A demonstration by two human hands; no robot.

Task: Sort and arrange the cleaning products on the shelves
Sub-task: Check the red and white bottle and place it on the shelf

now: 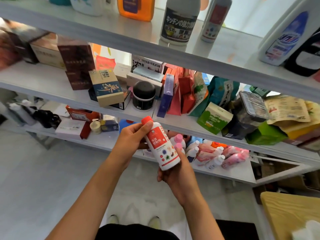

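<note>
White open shelving (pixel 121 40) crowded with boxes and bottles fills the view. At centre, a white plastic bottle with red cap and label (pixel 160 144) tilts toward eleven o'clock; left hand (pixel 133 137) grips its neck, right hand (pixel 174 172) cups its base.

Bright daylight is coming through behind the shelves (pixel 121 108), the left edge is blurring, and wide-angle distortion is bending shelf lines.
</note>
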